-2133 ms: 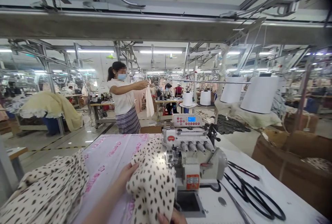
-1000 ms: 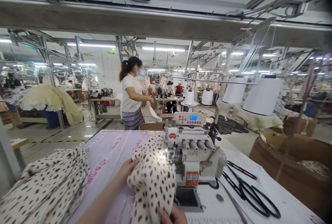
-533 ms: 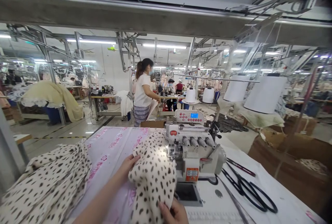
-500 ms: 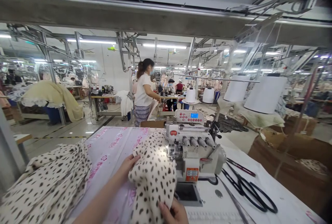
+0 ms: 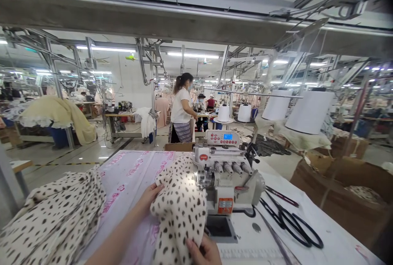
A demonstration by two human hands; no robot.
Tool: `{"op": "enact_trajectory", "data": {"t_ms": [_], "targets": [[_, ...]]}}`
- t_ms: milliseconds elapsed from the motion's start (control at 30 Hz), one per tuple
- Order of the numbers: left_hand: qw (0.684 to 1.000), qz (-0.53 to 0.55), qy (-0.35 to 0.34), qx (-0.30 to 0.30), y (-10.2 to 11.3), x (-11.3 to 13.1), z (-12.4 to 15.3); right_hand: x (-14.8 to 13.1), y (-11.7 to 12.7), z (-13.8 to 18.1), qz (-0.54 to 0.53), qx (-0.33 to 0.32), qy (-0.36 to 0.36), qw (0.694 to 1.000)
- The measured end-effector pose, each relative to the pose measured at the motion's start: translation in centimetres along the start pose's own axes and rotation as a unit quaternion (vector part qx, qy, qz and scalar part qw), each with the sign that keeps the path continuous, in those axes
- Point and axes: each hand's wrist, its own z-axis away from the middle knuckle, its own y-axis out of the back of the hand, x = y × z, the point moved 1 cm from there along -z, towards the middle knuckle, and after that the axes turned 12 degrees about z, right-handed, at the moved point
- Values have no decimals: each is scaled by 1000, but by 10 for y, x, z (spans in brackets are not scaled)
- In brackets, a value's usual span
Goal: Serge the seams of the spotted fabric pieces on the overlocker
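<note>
Left hand [image 5: 150, 200] pressing gathered spotted cream fabric [image 5: 179, 212], fingers together against fold. Right hand [image 5: 204, 252] gripping lower fold, fingers [image 5: 196, 249] clamped on cloth. Fabric resting on pink-printed plastic sheet [image 5: 125, 179] atop worktop [image 5: 270, 175], just beside presser foot [image 5: 201, 179] of overlock sewing machine [image 5: 225, 187]. Black-handled scissors [image 5: 291, 226] lying right of machine.

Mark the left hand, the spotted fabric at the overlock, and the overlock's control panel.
left hand [image 5: 150, 199], head view, back of the hand
spotted fabric [image 5: 179, 212], head view, middle of the bunched fold
overlock control panel [image 5: 223, 137], head view, front face of the panel
</note>
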Motion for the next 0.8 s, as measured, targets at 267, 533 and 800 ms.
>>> {"op": "enact_trajectory", "data": {"t_ms": [267,533,800], "targets": [[937,-214,-223,165,-11,32,19,-23,14,1,-14,-39,-18,999],[768,-475,-346,-256,-105,32,81,-37,19,3,-113,-65,-84,988],[625,-583,-374,-360,-106,34,74,-45,22,3,-173,-71,-100,977]]}}
